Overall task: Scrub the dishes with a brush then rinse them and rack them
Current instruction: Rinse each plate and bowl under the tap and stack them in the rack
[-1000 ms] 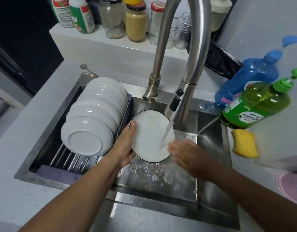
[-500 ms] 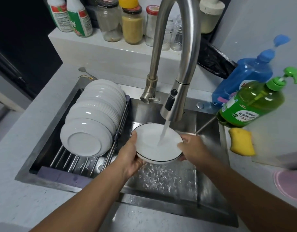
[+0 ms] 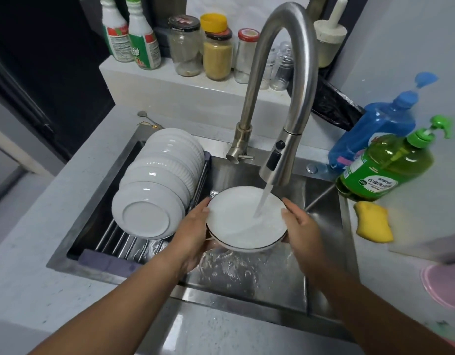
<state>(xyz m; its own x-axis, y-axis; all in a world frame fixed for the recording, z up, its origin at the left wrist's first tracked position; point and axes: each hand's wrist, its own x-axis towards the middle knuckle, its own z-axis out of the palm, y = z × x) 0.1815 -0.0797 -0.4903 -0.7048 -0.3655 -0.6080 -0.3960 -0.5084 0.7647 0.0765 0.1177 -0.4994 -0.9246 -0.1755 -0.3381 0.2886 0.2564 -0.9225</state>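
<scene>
Both my left hand (image 3: 195,231) and right hand (image 3: 299,226) grip a black-rimmed white plate (image 3: 236,221) by opposite edges, water streaming onto it over the wet steel sink (image 3: 321,201).

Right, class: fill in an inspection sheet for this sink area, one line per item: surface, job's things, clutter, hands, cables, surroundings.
Surface: steel sink, wet, water splashing in the basin.
Job's things: white plate under the faucet stream; white bowls stacked on edge in the rack; no brush seen.
Clutter: yellow sponge, green soap bottle, blue bottle on the right counter.
Hands: left hand and right hand each grip a plate edge.
Cables: nothing seen.
Surroundings: jars and bottles on the back ledge.
</scene>
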